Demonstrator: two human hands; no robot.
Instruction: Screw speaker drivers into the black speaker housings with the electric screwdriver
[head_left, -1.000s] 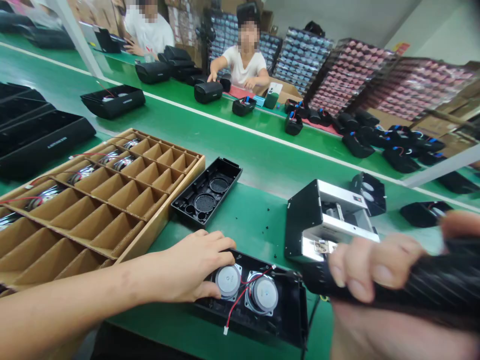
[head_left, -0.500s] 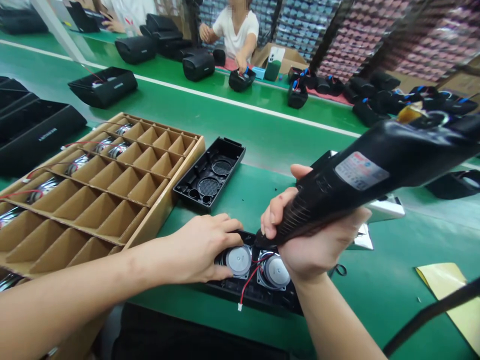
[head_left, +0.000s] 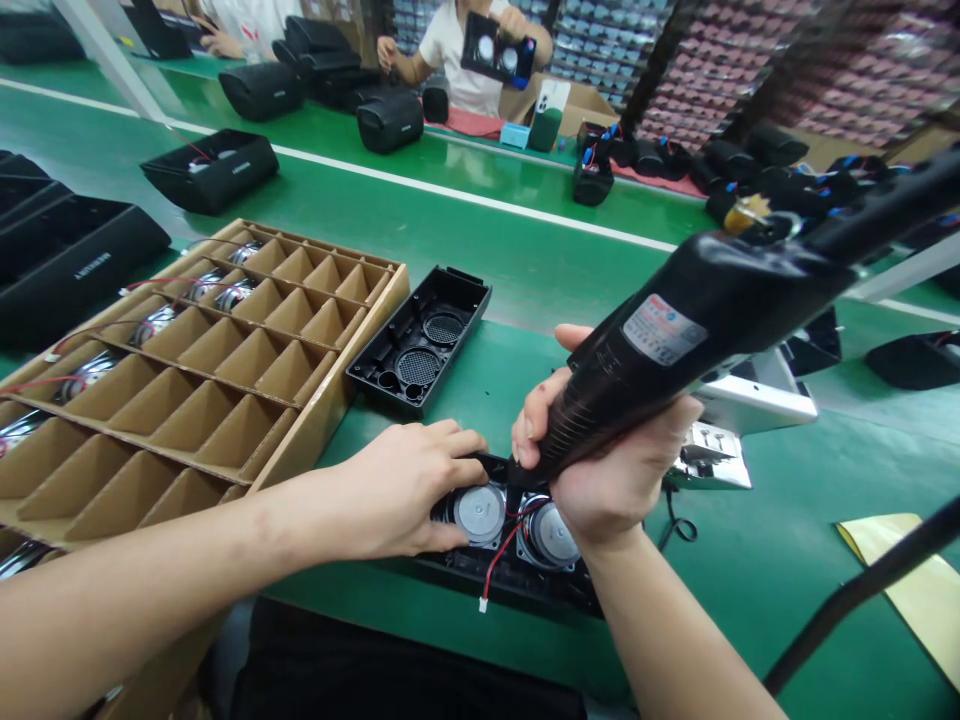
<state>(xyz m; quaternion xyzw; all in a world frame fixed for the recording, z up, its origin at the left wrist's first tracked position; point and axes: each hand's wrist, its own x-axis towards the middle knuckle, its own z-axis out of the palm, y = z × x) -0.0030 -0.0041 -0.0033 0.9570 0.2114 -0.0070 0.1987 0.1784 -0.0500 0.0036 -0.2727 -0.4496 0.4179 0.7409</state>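
Observation:
A black speaker housing (head_left: 510, 585) lies at the near edge of the green bench, with two round silver speaker drivers (head_left: 481, 514) in it and red and black wires across them. My left hand (head_left: 401, 490) lies on the housing's left end, fingers curled over the left driver. My right hand (head_left: 607, 470) is wrapped round a black electric screwdriver (head_left: 690, 340), its tip pointing down between the drivers at the housing's far edge.
A cardboard divider box (head_left: 195, 370) with several drivers stands at the left. An empty black housing (head_left: 420, 340) lies behind my hands. A metal fixture (head_left: 742, 410) is at the right, yellow paper (head_left: 911, 580) beyond it. People work across the conveyor (head_left: 450, 200).
My right hand brought the screwdriver from the right edge over to the housing and lowered its tip. My left hand stayed on the housing. A person opposite lifted a housing.

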